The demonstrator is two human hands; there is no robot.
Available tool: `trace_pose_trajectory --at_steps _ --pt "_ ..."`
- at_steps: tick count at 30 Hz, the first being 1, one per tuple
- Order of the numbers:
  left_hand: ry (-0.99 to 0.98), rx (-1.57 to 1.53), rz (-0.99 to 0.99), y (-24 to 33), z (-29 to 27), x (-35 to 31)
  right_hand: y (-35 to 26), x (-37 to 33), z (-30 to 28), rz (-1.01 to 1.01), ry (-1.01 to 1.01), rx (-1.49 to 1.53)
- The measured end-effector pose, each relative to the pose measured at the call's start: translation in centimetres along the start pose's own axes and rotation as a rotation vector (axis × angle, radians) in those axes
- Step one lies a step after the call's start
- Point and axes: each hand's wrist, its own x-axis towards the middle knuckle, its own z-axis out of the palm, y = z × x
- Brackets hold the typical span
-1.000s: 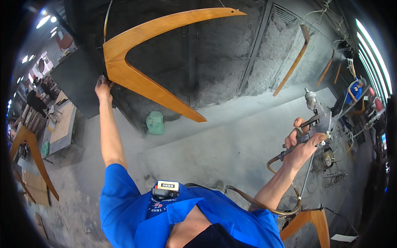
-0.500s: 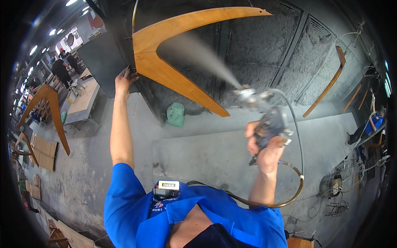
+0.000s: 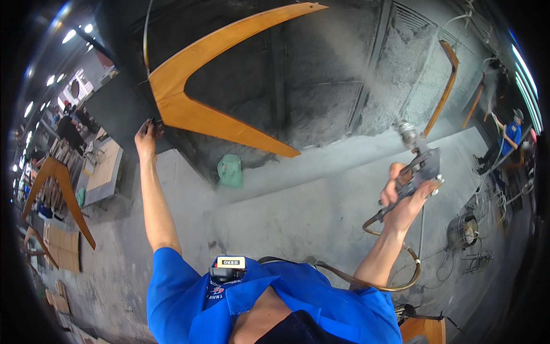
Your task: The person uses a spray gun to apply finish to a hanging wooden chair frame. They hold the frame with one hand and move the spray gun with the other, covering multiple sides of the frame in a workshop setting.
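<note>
An orange-brown V-shaped wooden furniture leg (image 3: 226,129) hangs at the upper left, its bend toward my left side and both arms pointing right. At the bend, my left hand (image 3: 148,140) is closed with fingertips on a small dark piece touching the wood's lower corner; I cannot make out what that piece is. My right hand (image 3: 404,198), off to the right, grips a spray gun (image 3: 421,163) with its metal nozzle pointing up and away. A faint mist drifts above the nozzle. A brown hose (image 3: 409,281) runs from the gun back past my right forearm.
A narrow wooden piece (image 3: 444,94) hangs before the grey, coated booth wall (image 3: 332,103). A green bag (image 3: 230,170) lies at the wall's foot. Another wooden leg (image 3: 57,183) hangs left, near a workbench (image 3: 106,172). A co-worker in blue (image 3: 510,137) stands far right, near tangled hoses.
My right hand has swung right with the spray gun, away from the wooden leg. The dense spray jet has thinned to faint mist. The leg and my left hand appear farther left.
</note>
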Motion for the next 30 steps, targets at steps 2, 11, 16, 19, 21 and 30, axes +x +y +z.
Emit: trace_pose_trajectory --at_steps 2,11,16,19,21,30 --pt "0.009 0.04 0.06 -0.2 0.3 0.1 0.2 -2.2 1.9 0.04 -0.267 0.01" --pt "-0.158 0.042 0.11 0.1 1.4 -1.6 3.3 -8.4 9.6 0.419 -0.672 0.344" --pt "-0.218 0.007 0.162 -0.4 3.2 -2.6 5.8 -9.2 5.9 0.443 -0.371 0.038" --pt "-0.195 -0.031 0.154 -0.7 3.8 -3.0 7.3 -10.4 1.9 0.573 -0.032 -0.16" --pt "-0.23 -0.034 0.203 -0.7 4.1 -3.1 8.0 -10.9 -0.8 0.62 0.164 -0.2" --pt "-0.307 -0.007 0.206 -0.4 6.4 -4.1 8.1 -13.8 -4.7 0.631 0.438 -0.205"
